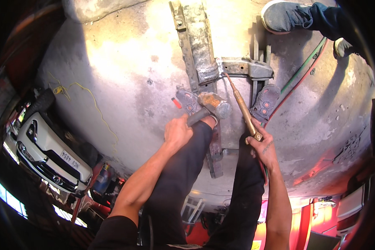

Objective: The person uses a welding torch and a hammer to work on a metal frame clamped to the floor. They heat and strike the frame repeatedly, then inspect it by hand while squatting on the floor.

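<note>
Floor: bare concrete (141, 79), strong glare toward top, shade lower; glare likely makes any flame hard to read, so judge by metal colour too.
Car: white, front end (56, 156) at far left, well apart from the work.
Beam: long worn steel piece (201, 37) lying on floor, ahead of the knees. Main workpiece; best braced against shifting under a blow.
Bracket: dark steel arm (241, 66) off beam's right side, holes in its face. Joint with beam is where care should go.
Hoses: green and red pair (298, 77), upper right to right shoe area; want them clear of heat and sparks.
Co-worker: shoe (281, 17) at top right, near bracket; better farther back.
Own shoes: left (188, 101), right (266, 102), either side of the work, near; hot bits could reach them.
Torch: brass (242, 107), tip at or just beside the joint, contact unclear; no flame made out. Small, even sweeps would suit.
Hammer: rusty-grey head (215, 104) by left knee, short of the joint; torch should be out of the way before any swing.
Right hand: (261, 146) fingers curled round torch's rear, by the valves; steady wrist advisable.
Left hand: (179, 132) fist closed round hammer handle.
Red piece: small (176, 103), on floor beside left shoe.
</note>
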